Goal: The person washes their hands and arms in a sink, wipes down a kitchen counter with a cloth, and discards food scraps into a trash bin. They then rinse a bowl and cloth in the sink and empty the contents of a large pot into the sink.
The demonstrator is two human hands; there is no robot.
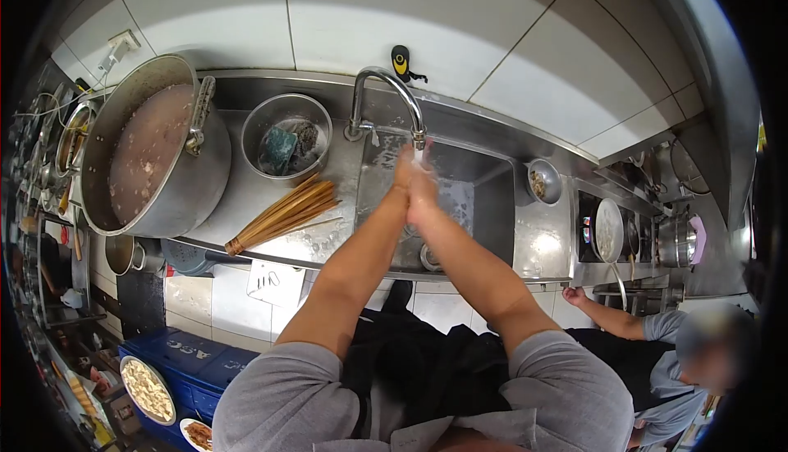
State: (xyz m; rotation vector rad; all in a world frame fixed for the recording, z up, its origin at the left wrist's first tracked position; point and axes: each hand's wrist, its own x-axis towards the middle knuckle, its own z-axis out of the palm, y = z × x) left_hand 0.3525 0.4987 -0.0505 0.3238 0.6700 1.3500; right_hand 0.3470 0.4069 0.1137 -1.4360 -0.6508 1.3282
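My left hand point(403, 169) and my right hand point(422, 188) are pressed against each other under the running water of the curved metal faucet point(386, 72). Both are over the steel sink point(492, 206). Their fingers are blurred by the water and partly hidden by the spout, and nothing held shows between them. Whitish suds point(455, 202) lie on the sink floor. Left of the sink, a bundle of thin wooden sticks tied at one end, like a bamboo scrubbing whisk point(283, 214), rests on the counter. Behind it stands a metal bowl point(256, 116) containing a green scouring pad point(279, 150) and a wire scrubber point(306, 136).
A large pot point(201, 194) of cloudy pinkish liquid stands at left. A small metal bowl point(552, 175) with scraps sits right of the sink. Beyond it, a pan point(608, 230) is on the stove. Another person point(657, 353) stands at right. A blue chest point(189, 355) is behind.
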